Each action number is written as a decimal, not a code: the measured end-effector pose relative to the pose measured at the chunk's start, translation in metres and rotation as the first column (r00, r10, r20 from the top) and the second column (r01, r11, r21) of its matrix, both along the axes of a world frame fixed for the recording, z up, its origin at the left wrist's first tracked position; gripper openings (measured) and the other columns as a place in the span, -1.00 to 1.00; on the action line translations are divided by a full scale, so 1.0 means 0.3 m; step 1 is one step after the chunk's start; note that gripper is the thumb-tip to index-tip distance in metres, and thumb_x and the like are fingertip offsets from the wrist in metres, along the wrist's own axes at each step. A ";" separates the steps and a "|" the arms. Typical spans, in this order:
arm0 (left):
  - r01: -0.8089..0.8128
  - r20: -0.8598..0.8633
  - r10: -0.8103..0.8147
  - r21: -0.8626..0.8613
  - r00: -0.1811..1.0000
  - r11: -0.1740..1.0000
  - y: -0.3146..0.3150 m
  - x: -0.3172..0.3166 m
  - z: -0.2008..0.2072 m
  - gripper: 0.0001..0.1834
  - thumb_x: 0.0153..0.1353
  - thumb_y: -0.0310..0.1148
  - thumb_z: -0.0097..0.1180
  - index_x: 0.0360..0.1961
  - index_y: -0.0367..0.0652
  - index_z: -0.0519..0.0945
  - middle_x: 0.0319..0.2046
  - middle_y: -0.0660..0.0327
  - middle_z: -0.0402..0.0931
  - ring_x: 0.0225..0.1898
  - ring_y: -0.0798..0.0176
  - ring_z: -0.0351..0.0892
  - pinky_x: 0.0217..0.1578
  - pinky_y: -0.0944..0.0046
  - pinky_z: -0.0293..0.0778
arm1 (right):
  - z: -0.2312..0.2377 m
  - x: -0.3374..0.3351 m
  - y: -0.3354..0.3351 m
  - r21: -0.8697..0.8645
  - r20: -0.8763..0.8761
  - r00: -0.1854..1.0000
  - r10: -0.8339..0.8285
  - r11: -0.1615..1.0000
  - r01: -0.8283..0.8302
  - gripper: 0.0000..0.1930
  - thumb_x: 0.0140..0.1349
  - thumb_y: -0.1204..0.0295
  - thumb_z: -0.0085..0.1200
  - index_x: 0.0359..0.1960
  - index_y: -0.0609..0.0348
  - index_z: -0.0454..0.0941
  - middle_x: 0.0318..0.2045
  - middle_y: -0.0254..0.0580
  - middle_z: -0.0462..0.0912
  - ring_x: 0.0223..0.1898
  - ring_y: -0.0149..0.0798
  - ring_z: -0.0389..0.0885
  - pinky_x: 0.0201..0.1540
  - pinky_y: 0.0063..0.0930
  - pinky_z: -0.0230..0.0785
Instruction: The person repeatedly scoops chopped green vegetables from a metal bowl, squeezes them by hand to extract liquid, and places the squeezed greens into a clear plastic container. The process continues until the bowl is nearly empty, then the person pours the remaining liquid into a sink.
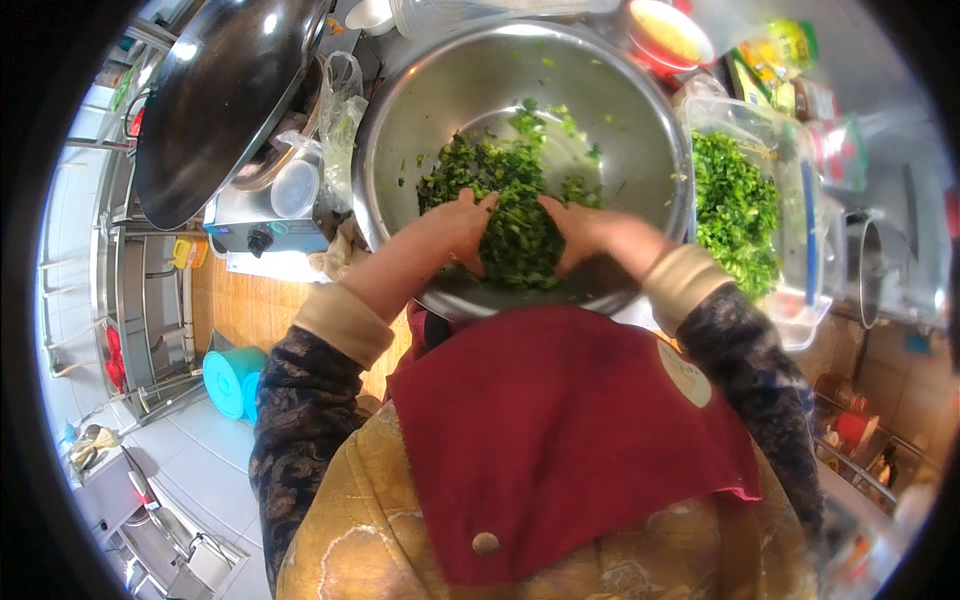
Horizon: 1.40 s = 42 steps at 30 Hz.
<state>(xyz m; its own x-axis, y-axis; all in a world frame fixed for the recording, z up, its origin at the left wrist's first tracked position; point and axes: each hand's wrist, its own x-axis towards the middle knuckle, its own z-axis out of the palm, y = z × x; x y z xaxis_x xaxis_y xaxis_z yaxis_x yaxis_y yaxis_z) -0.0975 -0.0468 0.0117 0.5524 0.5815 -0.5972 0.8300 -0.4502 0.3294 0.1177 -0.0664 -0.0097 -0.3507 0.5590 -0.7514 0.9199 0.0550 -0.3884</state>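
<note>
Both of my hands reach into a wide steel bowl (640,130) that holds finely chopped leafy greens (515,215). My left hand (465,232) presses against the left side of the pile, thumb toward the middle and fingers partly buried. From the right, my right hand (580,232) curves round the other side of it. Between the two palms a clump of the greens is gathered at the near part of the bowl. Most fingertips are hidden in the leaves. Bits of green stick to the bowl's inner wall.
A clear plastic tub (800,190) of chopped greens stands close on the right. At the far left a large black wok (225,100) leans above a tabletop stove (270,235). A red bowl (668,40) and packets (780,50) lie beyond. A turquoise bucket (230,382) stands on the floor.
</note>
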 end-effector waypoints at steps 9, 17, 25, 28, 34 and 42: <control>-0.175 0.103 0.174 -0.001 0.979 0.985 0.018 0.118 -0.181 -0.16 -0.36 -0.41 0.37 0.06 -0.28 0.30 -0.12 -0.13 0.41 -0.12 -0.21 0.48 -0.09 0.07 0.46 | -0.129 -0.131 0.067 -0.003 -0.075 0.964 -0.255 0.967 0.256 -0.14 -0.16 0.42 0.39 0.14 0.25 0.05 -0.14 0.26 0.52 -0.10 0.15 0.54 -0.12 -0.14 0.44; -0.074 0.325 0.867 -0.923 0.377 0.379 0.053 0.045 0.044 -0.48 -0.09 -0.55 0.13 0.01 -0.24 0.41 -0.07 0.18 0.48 -0.03 0.17 0.46 -0.01 0.20 0.37 | 0.117 -0.042 0.163 0.259 -0.197 0.978 -0.068 0.959 0.118 -0.28 -0.21 0.44 0.28 0.10 0.14 0.28 -0.10 0.13 0.51 -0.03 0.13 0.48 -0.01 -0.19 0.34; 0.175 -0.163 0.882 -0.980 -0.441 -0.094 0.104 0.153 0.005 -0.60 0.27 -0.06 -0.17 -0.03 -0.06 0.49 -0.08 0.23 0.53 -0.04 0.06 0.49 -0.01 -0.08 0.38 | 0.369 -0.097 0.179 0.555 -0.326 0.941 0.090 0.824 0.113 -0.35 -0.15 0.38 0.28 0.07 0.18 0.36 -0.12 0.14 0.54 -0.01 0.10 0.50 0.04 -0.19 0.36; 0.359 -0.165 0.875 -0.933 -0.455 0.011 0.114 0.141 -0.019 -0.64 0.27 -0.11 -0.22 -0.14 -0.03 0.55 -0.15 0.23 0.57 -0.07 0.09 0.52 -0.06 -0.07 0.41 | 0.401 -0.022 0.190 0.446 -0.622 0.779 -0.077 0.783 0.434 -0.52 -0.02 0.29 0.24 -0.04 0.20 0.47 -0.19 0.07 0.58 -0.10 0.01 0.56 -0.05 -0.24 0.42; 0.508 -0.167 0.861 -0.854 -0.480 0.118 0.161 0.204 0.078 -0.65 0.27 -0.16 -0.27 -0.20 -0.05 0.55 -0.21 0.19 0.56 -0.11 0.09 0.51 -0.07 0.01 0.42 | -0.069 0.061 0.101 -0.964 -0.213 -0.484 -0.849 0.264 -0.039 -0.44 0.21 -0.04 -0.05 -0.05 0.27 0.45 -0.13 0.01 0.54 -0.09 -0.10 0.47 0.09 -0.20 0.28; 0.309 0.027 0.822 -0.919 -0.569 0.245 0.133 0.333 0.113 -0.61 0.32 -0.17 -0.29 -0.04 -0.13 0.49 -0.08 0.13 0.51 -0.04 0.09 0.48 0.04 0.13 0.37 | 0.239 -0.152 0.142 -0.560 -0.821 -0.481 -0.308 0.270 0.783 -0.27 0.17 -0.05 0.05 0.19 0.30 0.24 0.04 -0.01 0.42 0.07 -0.17 0.38 0.14 -0.27 0.22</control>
